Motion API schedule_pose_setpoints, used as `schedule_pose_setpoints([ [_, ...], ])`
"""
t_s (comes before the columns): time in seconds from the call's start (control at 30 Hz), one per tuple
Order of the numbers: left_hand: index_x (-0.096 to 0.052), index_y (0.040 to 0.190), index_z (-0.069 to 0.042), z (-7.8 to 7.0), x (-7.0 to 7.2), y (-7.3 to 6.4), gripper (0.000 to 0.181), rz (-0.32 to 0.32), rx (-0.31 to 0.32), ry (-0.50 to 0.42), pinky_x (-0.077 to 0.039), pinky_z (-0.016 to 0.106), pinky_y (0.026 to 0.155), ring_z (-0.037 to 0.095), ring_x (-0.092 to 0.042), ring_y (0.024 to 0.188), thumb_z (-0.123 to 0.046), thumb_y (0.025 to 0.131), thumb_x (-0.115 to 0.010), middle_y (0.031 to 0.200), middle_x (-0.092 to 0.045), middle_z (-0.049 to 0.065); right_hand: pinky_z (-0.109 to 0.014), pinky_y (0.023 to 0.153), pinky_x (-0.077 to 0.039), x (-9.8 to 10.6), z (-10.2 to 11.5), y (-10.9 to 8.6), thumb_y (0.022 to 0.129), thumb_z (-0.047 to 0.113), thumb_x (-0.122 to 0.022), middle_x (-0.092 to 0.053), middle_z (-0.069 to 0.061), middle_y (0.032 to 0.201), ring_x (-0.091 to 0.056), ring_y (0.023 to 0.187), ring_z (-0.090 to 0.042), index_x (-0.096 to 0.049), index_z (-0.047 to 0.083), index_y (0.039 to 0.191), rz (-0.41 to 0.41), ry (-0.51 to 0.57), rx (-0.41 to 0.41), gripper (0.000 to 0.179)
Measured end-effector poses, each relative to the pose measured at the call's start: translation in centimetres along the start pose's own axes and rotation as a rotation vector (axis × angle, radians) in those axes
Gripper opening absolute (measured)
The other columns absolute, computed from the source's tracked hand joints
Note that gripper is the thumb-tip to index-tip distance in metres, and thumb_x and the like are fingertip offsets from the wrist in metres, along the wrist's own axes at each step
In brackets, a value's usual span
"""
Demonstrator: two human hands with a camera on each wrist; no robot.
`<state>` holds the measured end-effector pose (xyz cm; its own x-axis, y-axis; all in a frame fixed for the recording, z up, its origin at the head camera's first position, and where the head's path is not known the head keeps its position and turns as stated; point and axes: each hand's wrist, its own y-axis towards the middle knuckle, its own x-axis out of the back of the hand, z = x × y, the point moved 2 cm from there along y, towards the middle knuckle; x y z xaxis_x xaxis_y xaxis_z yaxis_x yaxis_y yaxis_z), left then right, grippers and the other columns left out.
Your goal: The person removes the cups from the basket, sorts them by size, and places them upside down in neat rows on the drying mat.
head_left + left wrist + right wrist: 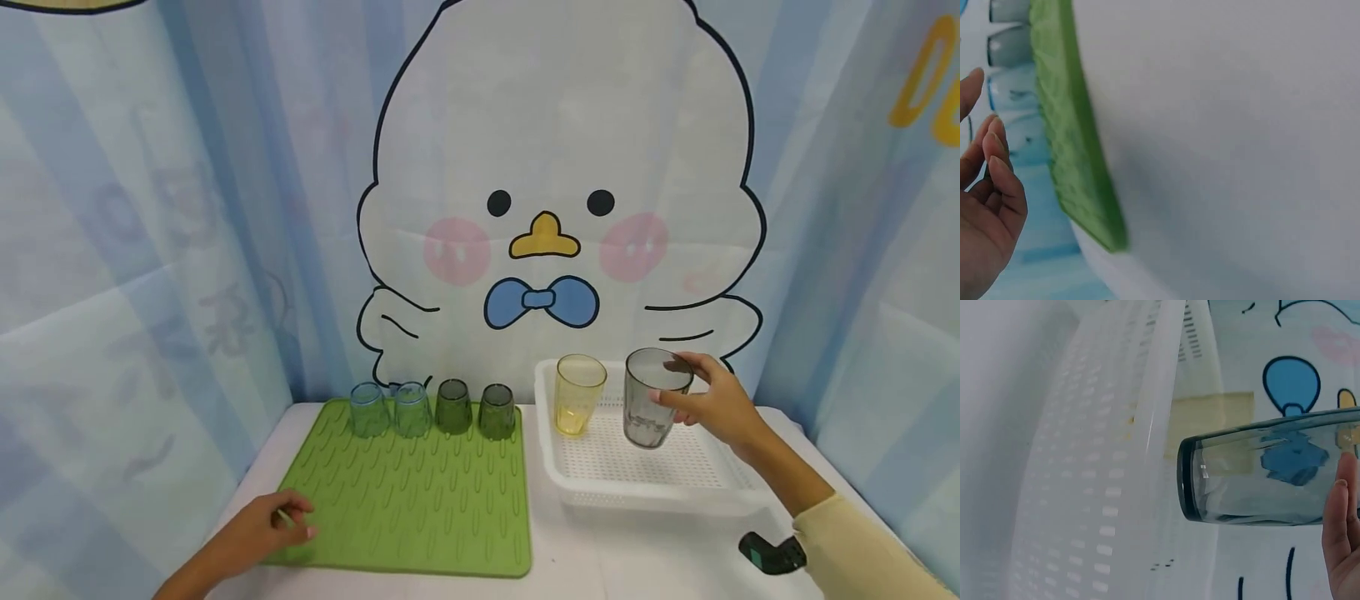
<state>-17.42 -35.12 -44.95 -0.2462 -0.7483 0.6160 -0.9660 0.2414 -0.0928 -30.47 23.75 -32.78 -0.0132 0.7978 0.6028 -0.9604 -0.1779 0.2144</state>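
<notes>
My right hand [716, 400] grips a tall smoky grey glass [643, 412] by its upper part, thumb on the near side. The glass is upright, over the white perforated basket [637, 492]; the right wrist view shows its thick base [1189, 480] above the basket's rim. A yellow tinted glass [577, 396] stands inside the basket, to the left. My left hand [258, 529] is at the front left corner of a green ridged mat [420, 508], fingers loosely bent and holding nothing. In the left wrist view its fingers [1004, 181] have only air between them.
Along the mat's back edge are two blue glasses [370, 410] and two dark grey glasses [453, 408], all upside down. A small black device [772, 554] lies by my right sleeve. Printed curtains [540, 100] close off the back and sides of the white table [570, 558].
</notes>
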Motion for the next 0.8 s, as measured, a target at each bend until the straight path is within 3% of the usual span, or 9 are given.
schedule_pose_setpoints([
  [0.13, -0.059, 0.112, -0.001, -3.2, -0.9, 0.6, 0.036, -0.029, -0.027, 0.017, -0.047, 0.028, 0.066, 0.01, -0.055, 0.079, -0.031, 0.092, -0.062, 0.102, -0.06, 0.008, -0.033, 0.063, -0.053, -1.0, 2.4, -2.1, 0.084, 0.033, -0.073, -0.04, -0.012, 0.141, -0.066, 0.072, -0.025, -0.026, 0.01, 0.147, 0.036, 0.058, 0.054, 0.082],
  [0.27, -0.06, 0.111, -0.007, -6.9, -2.1, 0.9, 0.034, -0.095, -0.105, 0.03, -0.047, 0.027, 0.065, 0.009, -0.055, 0.079, -0.033, 0.09, -0.065, 0.103, -0.06, 0.006, -0.034, 0.062, -0.054, -2.4, 4.8, -4.1, 0.083, 0.022, -0.074, -0.043, -0.009, 0.139, -0.066, 0.072, -0.024, -0.031, 0.011, 0.144, 0.095, 0.169, 0.115, 0.076],
  [0.47, -0.057, 0.116, -0.02, -12.1, -4.9, 1.0, 0.039, -0.156, -0.234, 0.039, -0.048, 0.026, 0.068, 0.009, -0.056, 0.086, -0.039, 0.085, -0.069, 0.106, -0.058, -0.001, -0.032, 0.051, -0.051, -5.1, 7.9, -6.7, 0.078, 0.009, -0.076, -0.048, -0.009, 0.133, -0.058, 0.054, -0.015, -0.038, 0.009, 0.139, 0.212, 0.316, 0.188, 0.071],
  [0.6, -0.05, 0.126, -0.026, -15.4, -6.7, 0.6, 0.05, -0.128, -0.339, 0.025, -0.049, 0.028, 0.079, 0.01, -0.055, 0.1, -0.04, 0.084, -0.07, 0.118, -0.054, -0.007, -0.028, 0.045, -0.047, -7.1, 9.5, -8.4, 0.076, 0.005, -0.077, -0.047, -0.015, 0.134, -0.054, 0.05, -0.007, -0.039, 0.006, 0.137, 0.307, 0.394, 0.246, 0.072],
  [0.8, -0.037, 0.138, -0.034, -19.3, -9.2, 0.0, 0.07, -0.028, -0.42, -0.064, -0.045, 0.032, 0.092, 0.013, -0.049, 0.116, -0.038, 0.08, -0.075, 0.133, -0.046, -0.011, -0.032, 0.047, -0.052, -9.9, 10.9, -10.8, 0.077, 0.001, -0.076, -0.045, -0.017, 0.136, -0.06, 0.056, -0.008, -0.037, 0.005, 0.138, 0.47, 0.547, 0.288, 0.073],
])
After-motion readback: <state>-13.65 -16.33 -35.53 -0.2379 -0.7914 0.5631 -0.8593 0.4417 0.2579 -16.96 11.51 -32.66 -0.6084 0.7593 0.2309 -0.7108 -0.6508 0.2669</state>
